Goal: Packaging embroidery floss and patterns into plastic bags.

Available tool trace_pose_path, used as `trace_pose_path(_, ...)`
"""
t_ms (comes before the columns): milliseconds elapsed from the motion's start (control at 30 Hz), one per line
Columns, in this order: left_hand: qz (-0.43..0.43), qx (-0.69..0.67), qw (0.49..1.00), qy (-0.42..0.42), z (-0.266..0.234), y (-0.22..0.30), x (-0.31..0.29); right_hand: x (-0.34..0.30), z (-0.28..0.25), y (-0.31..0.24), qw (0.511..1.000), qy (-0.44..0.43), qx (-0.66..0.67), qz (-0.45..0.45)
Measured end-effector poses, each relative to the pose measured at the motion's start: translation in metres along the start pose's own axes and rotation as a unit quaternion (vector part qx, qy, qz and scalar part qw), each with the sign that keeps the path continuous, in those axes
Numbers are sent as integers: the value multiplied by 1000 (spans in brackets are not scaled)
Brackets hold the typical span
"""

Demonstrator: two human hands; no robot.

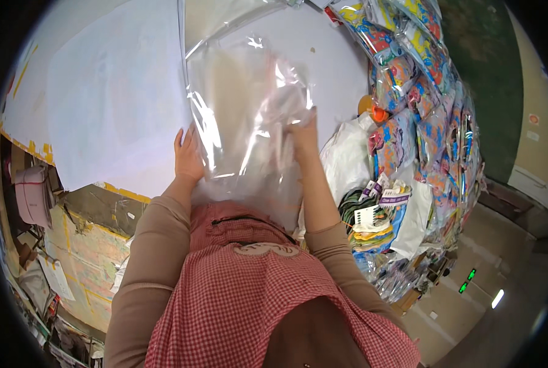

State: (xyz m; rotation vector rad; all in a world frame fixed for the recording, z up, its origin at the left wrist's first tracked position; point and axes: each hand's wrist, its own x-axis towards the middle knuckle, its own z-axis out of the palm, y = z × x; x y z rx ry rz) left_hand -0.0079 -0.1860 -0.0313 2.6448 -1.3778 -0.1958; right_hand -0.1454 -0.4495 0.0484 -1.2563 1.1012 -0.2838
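Note:
A large clear plastic bag is spread in front of me above the white table, shiny and creased, its lower edge close to my apron. My left hand is at the bag's left edge, with a finger or two pointing up outside it and the rest partly hidden by the film. On the other side, my right hand grips the bag's right edge, its fingertips behind glossy folds. Glare on the plastic makes it hard to tell whether anything is inside.
White sheets cover the table at the left. A tall pile of colourful packed bags runs along the right. Nearer me are a white plastic bag, bundles of coloured thread with tags and an orange round object.

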Motion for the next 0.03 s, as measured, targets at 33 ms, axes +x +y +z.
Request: trace_pose_path(33,1,-2,1000,-1,1,0,-5,0,-4,-17,998,-30,61,11)
